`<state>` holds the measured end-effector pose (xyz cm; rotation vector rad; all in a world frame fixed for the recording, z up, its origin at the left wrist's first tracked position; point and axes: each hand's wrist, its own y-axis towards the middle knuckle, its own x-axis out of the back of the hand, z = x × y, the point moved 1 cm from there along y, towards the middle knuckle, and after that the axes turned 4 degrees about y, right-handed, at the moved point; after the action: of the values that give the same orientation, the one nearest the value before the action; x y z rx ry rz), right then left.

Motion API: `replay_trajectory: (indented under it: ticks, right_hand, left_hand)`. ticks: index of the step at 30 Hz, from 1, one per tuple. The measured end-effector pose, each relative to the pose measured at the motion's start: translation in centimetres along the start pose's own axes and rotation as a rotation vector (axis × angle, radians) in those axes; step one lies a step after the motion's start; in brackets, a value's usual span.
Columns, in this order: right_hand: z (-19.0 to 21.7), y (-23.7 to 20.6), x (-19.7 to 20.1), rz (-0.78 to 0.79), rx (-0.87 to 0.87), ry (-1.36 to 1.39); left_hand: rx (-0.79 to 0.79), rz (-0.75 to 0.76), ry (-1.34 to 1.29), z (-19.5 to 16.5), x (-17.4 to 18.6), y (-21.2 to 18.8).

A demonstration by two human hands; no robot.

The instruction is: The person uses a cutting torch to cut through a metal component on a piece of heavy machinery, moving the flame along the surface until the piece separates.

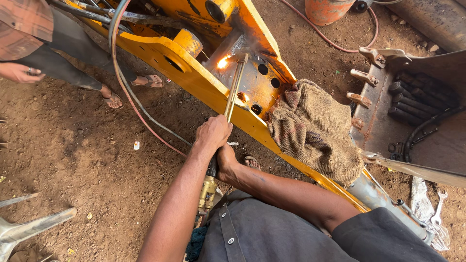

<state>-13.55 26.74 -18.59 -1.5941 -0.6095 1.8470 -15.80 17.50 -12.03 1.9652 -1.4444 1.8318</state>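
My left hand (213, 132) grips the upper part of a brass cutting torch (234, 87). Just below it, my right hand (226, 163) holds the torch's lower handle next to the brass valve body (208, 190). The torch tube runs up to a bent tip, where a bright flame (223, 62) burns on the grey bare-metal patch of a yellow machine arm (194, 77). Several round holes pierce that plate beside the flame. A brown burlap cloth (315, 131) hangs over the yellow arm to the right of my hands.
Another person (29, 43) in a plaid shirt and sandals stands on the dirt at upper left. Red and black hoses (141, 114) trail across the ground. A toothed excavator bucket (412, 97) lies at right, an orange cylinder (325, 9) at top, a wrench (439, 208) at lower right.
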Motion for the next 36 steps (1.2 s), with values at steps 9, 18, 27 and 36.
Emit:
replay_trajectory:
  ticks: [9, 18, 27, 36]
  right_hand:
    - [-0.6, 0.7, 0.9, -0.014, -0.016, -0.013]
    - [-0.8, 1.0, 1.0, 0.016, -0.048, 0.029]
    - [-0.9, 0.7, 0.6, 0.01, -0.064, 0.034]
    - [-1.7, 1.1, 0.1, 0.031, -0.072, 0.142]
  left_hand:
    - [0.023, 0.009, -0.021, 0.4, -0.3, -0.1]
    - [0.036, 0.025, 0.012, 0.2, -0.1, 0.0]
    - [0.028, 0.032, 0.013, 0.6, -0.1, 0.0]
    - [0.065, -0.023, 0.106, 0.1, 0.3, -0.8]
